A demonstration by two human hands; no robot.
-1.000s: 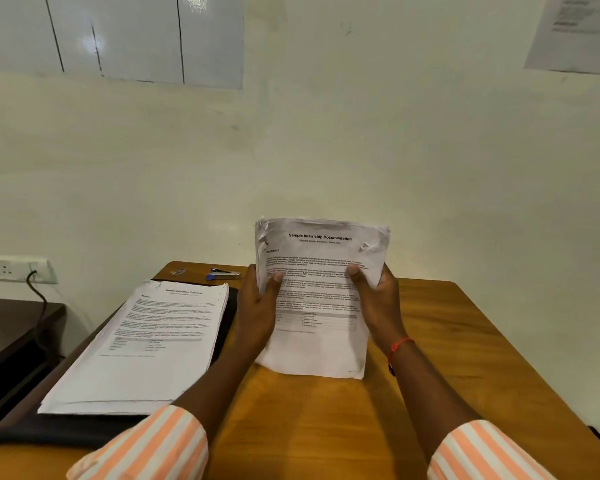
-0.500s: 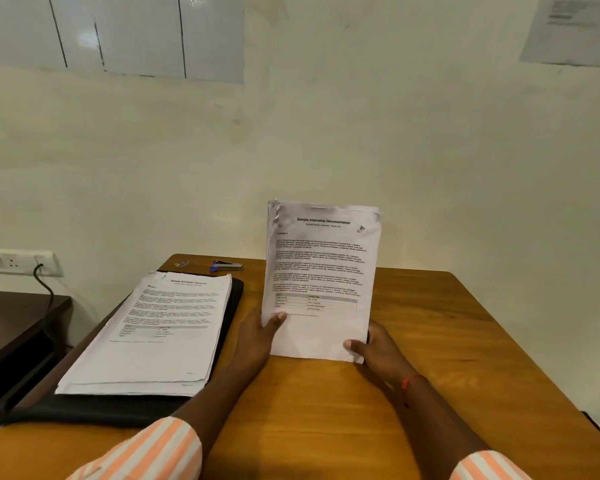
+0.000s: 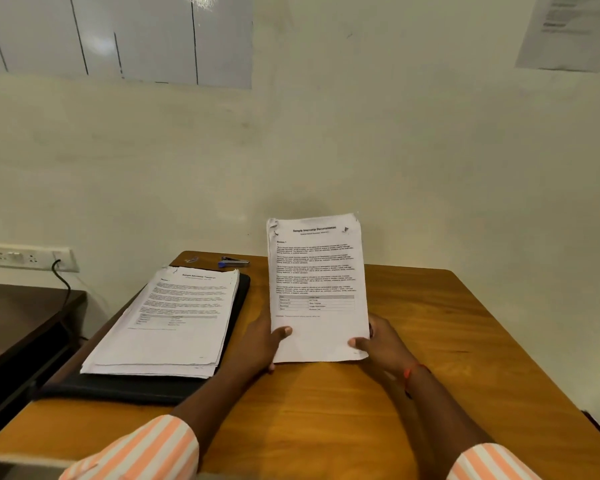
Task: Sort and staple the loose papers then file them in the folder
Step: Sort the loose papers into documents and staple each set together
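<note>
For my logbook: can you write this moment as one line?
left hand, right hand: grip paper stack upright on table | stapler: untouched, far edge | folder: under second stack

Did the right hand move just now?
Yes: the right hand slid down the upright papers, from upper page to bottom corner, nearer the table.

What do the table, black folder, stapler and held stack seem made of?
The table looks like wood or wood-look laminate: orange-brown, visible grain, soft sheen. The black folder is matte, leather-like or plastic; I cannot tell which. The stapler has a shiny grey metal body, its blue end probably plastic. The held stack is white printed paper, top corners crumpled.
</note>
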